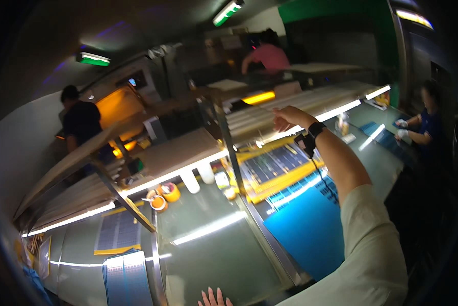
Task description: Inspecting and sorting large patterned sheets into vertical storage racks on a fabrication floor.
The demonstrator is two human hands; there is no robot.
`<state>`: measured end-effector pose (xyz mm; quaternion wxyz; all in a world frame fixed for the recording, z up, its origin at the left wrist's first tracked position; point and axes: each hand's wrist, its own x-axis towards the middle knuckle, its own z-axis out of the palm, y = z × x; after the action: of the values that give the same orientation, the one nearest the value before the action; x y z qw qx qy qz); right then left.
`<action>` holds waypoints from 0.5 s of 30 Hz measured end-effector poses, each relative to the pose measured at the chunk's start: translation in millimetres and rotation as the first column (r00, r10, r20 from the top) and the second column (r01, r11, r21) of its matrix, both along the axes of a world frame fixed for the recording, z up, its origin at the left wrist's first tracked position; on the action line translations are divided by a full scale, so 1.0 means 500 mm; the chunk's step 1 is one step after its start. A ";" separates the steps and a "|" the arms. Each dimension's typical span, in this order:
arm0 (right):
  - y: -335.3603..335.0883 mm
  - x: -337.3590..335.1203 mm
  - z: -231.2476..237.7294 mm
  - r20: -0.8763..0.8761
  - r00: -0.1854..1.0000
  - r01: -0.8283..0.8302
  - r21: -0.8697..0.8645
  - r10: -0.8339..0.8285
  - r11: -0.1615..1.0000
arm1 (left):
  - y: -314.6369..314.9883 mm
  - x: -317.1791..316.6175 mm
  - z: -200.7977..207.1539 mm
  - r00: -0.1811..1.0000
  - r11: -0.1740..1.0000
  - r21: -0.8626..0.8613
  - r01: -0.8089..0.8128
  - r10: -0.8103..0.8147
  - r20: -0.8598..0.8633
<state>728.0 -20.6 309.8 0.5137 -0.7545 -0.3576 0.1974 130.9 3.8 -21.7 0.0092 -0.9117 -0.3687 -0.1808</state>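
Observation:
My right arm reaches forward and up, and my right hand (291, 118) is at the edge of the raised wooden shelf (249, 120), above a strip light. Its fingers are partly bent and apart, and I see nothing in them. A dark watch-like band and a small black device (305, 145) with a cable sit at that wrist. My left hand (214, 298) shows only its spread fingers at the lower edge, over the glass-topped table (213, 250). Below my right forearm lies a blue sheet (308, 229), beside a yellow-edged panel with dark strips (275, 166).
An orange tub (158, 204), an orange roll (169, 192) and white cylinders (189, 181) stand under the shelf. A stack of patterned sheets (127, 280) lies at left. A gloved co-worker (427, 120) handles blue sheets at right; two more people (81, 117) (272, 56) are beyond the shelves.

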 end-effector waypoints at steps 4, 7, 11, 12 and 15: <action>-0.217 -0.017 -0.227 0.402 0.892 0.174 -0.726 0.205 0.665 | -0.005 0.011 0.041 1.000 1.000 0.018 0.002 -0.001 -0.024; -0.491 -0.083 -0.386 0.279 0.948 0.157 -0.829 0.152 0.536 | -0.006 0.039 0.076 0.977 0.979 -0.117 0.169 -0.150 0.153; -0.711 -0.213 -0.584 0.493 0.843 0.487 -0.530 -0.215 0.694 | -0.063 0.119 0.094 0.933 0.121 -0.930 0.346 -0.152 0.327; -0.711 -0.245 -0.594 0.419 0.841 0.523 -0.471 -0.342 0.710 | -0.083 0.148 0.099 0.937 -0.082 -0.951 0.297 -0.166 0.307; -0.705 -0.322 -0.604 0.456 0.793 0.598 -0.453 -0.405 0.661 | -0.166 0.234 0.115 0.978 -0.475 -0.869 0.140 -0.073 0.198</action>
<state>567.0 -373.3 7.7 0.2312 -0.9636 -0.1323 0.0209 248.1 -79.2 35.9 -0.7986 -0.5095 -0.2481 0.2028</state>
